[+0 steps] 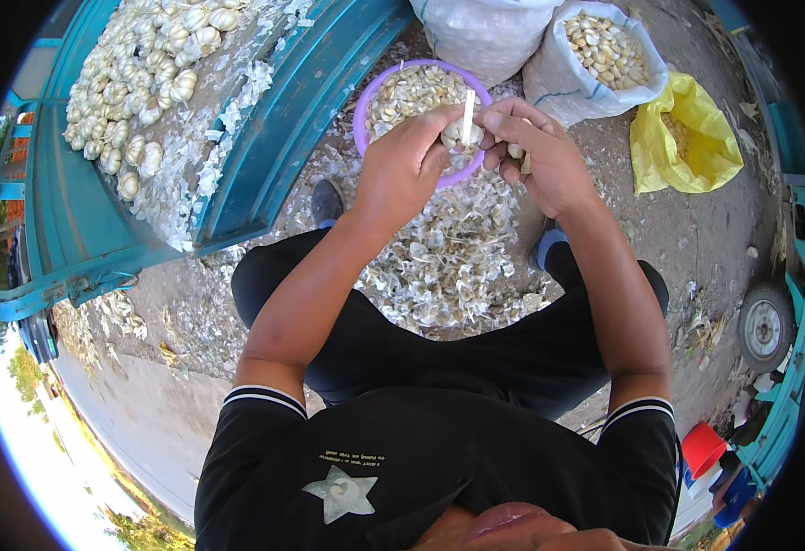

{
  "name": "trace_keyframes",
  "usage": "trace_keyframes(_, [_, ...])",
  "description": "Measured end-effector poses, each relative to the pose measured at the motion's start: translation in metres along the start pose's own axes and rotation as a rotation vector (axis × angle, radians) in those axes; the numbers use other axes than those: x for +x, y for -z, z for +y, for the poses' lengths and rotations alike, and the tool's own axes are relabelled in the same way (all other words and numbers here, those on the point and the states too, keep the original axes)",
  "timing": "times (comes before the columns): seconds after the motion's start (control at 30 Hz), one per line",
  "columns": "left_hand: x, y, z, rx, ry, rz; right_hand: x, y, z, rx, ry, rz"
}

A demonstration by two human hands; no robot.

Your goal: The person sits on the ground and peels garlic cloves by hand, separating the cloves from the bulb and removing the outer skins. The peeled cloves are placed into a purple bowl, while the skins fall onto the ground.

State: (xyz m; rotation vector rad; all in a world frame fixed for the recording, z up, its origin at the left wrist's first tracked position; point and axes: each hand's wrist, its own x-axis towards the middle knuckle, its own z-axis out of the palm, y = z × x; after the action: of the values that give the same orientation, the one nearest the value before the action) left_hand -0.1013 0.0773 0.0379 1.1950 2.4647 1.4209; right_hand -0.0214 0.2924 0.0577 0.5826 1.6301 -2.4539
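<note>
My left hand (409,162) holds a garlic bulb (455,136) with a pale cut stem sticking up, above a round purple basin (361,120). Close on its right, my right hand (537,148) has a few loose garlic cloves (521,153) in its curled fingers, while its thumb and forefinger are near the stem. Whether those fingertips touch the bulb is hard to tell. Many separated cloves (413,93) lie in the basin. Papery garlic skins (444,262) are heaped on the ground between my feet.
Whole garlic bulbs (161,62) pile up on a teal metal truck bed (292,138) at the left. Beyond the basin stand a full white woven sack (488,41), an opened sack of cloves (581,89) and a yellow bag (712,155). A wheel (765,328) and a red bucket (703,449) are at the right.
</note>
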Motion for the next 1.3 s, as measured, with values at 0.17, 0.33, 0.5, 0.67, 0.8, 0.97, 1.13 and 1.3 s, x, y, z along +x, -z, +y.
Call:
trace_keyframes(0.17, [-0.005, 0.001, 0.001, 0.049, -0.033, -0.007, 0.003, 0.005, 0.006, -0.021, -0.062, -0.049])
trace_keyframes(0.33, [-0.003, 0.004, -0.001, 0.058, -0.091, 0.014, 0.006, 0.000, 0.011, 0.042, -0.097, -0.048])
trace_keyframes(0.5, [-0.003, 0.009, 0.010, -0.386, 0.343, -0.010, 0.012, 0.005, 0.012, 0.101, -0.086, -0.126])
trace_keyframes(0.67, [0.001, 0.019, 0.000, -0.374, 0.317, -0.064, 0.014, 0.022, 0.004, 0.260, -0.054, -0.213])
trace_keyframes(0.8, [0.000, 0.017, -0.002, -0.100, 0.002, -0.122, 0.007, 0.000, 0.002, 0.132, -0.100, -0.076])
trace_keyframes(0.97, [-0.001, 0.015, 0.002, -0.014, -0.030, -0.156, 0.007, 0.003, 0.009, 0.088, -0.140, -0.142])
trace_keyframes(1.13, [0.000, 0.017, -0.003, 0.061, -0.104, -0.134, 0.009, 0.004, 0.011, 0.130, -0.117, -0.175])
trace_keyframes(1.3, [0.000, 0.020, 0.002, -0.193, 0.166, -0.111, 0.008, 0.001, 0.006, 0.157, -0.109, -0.141])
